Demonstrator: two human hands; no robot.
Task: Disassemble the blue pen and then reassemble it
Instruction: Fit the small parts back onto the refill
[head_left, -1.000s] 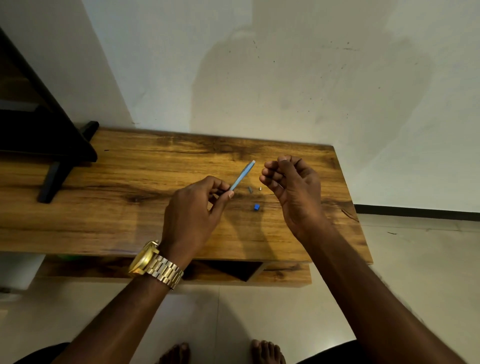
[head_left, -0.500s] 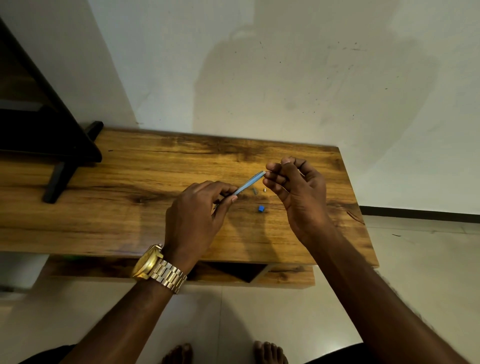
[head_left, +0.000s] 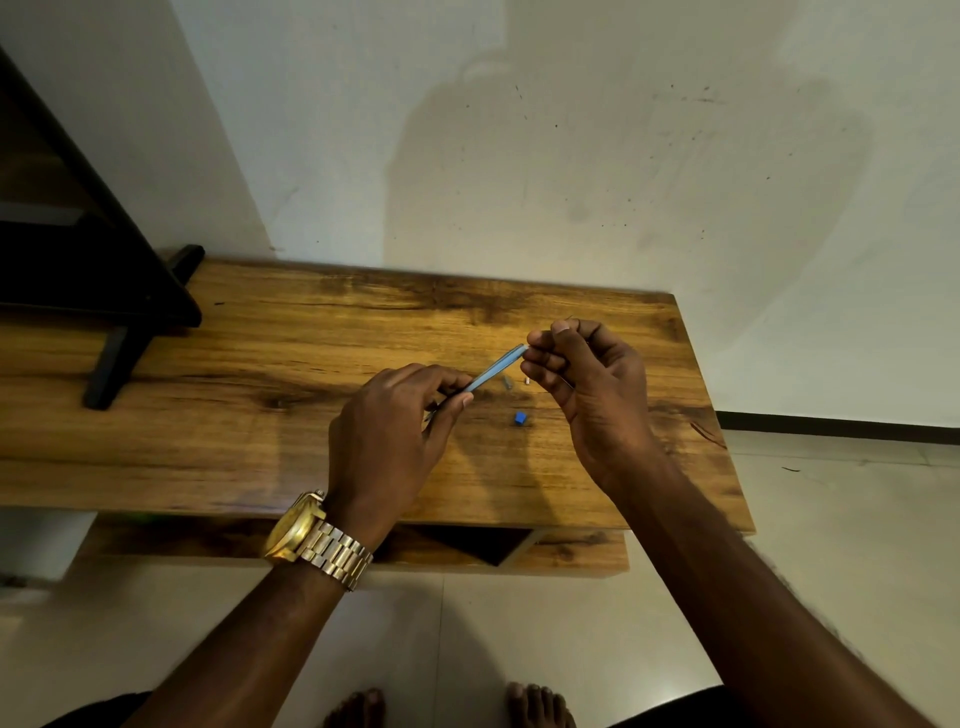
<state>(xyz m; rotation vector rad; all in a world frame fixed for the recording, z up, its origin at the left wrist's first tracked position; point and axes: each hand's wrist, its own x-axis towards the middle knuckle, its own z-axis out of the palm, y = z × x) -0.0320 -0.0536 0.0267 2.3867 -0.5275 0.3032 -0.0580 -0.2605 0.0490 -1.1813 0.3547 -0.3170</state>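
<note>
Gripping one blue pen barrel (head_left: 494, 369) above the wooden table (head_left: 260, 415), the left hand (head_left: 395, 436) pinches its lower end while the right hand (head_left: 587, 384) closes fingertips on the upper end; one gold watch (head_left: 311, 540) circles the left wrist. Three loose bits lie below: one blue cap (head_left: 520, 418), one grey piece (head_left: 507, 383), one pale piece (head_left: 528, 381); one dark stand (head_left: 119, 353) sits far left.

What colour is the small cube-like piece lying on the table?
Blue: the small cube-like piece on the wooden table, head view.
</note>
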